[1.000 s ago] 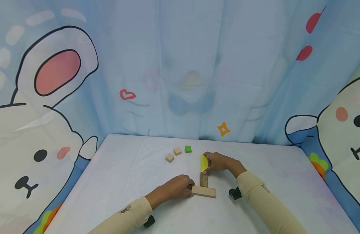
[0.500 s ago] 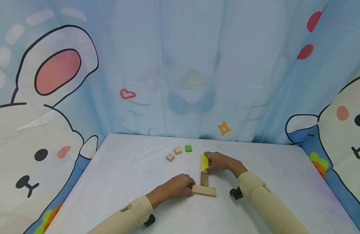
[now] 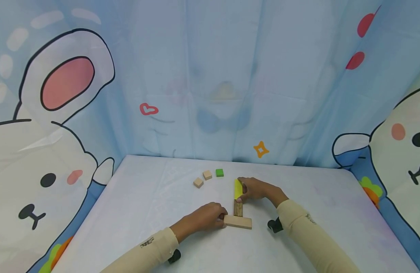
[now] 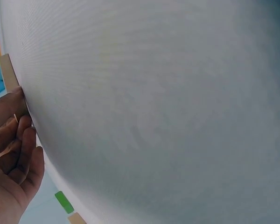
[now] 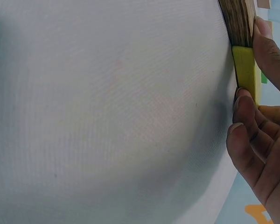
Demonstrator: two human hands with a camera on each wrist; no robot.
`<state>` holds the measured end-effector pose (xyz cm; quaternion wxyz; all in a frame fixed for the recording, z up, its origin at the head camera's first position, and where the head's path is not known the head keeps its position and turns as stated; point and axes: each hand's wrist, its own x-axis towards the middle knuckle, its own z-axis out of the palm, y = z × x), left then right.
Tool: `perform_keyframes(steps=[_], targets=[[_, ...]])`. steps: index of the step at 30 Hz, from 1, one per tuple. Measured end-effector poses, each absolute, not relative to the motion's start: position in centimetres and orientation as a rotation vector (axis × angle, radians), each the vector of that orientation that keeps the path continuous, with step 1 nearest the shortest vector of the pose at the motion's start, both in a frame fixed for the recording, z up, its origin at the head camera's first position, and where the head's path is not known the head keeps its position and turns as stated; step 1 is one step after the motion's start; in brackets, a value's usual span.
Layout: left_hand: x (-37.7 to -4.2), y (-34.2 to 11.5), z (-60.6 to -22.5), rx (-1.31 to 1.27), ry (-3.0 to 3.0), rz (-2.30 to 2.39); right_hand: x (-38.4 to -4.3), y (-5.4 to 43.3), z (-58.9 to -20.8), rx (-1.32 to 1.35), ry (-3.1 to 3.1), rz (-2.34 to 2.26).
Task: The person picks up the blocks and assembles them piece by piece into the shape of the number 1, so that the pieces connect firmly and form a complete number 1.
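Observation:
In the head view my left hand pinches the left end of a pale wooden plank block lying crosswise. In the left wrist view the thumb is against the plank, with the other fingers curled. Behind the plank, a dark brown wood-grain block lies lengthwise, its near end against the plank's far side. A yellow block continues the line at the brown block's far end. My right hand grips the yellow block from the right, thumb near the joint and fingers at the far end, as the right wrist view also shows.
Two small pale wooden cubes and a green block lie further back, left of the yellow block. All rest on a white-covered table. A blue curtain with cartoon prints hangs behind it.

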<state>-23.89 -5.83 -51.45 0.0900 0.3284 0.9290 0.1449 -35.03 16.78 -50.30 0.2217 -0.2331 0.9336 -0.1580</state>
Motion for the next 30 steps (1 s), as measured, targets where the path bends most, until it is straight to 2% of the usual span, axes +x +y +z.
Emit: perform_keyframes(steps=[30], targets=[[-23.9,-5.7,-51.4,0.955,2.756,0.453,-35.2,18.0,-50.3,-0.707,2.607,-0.525]])
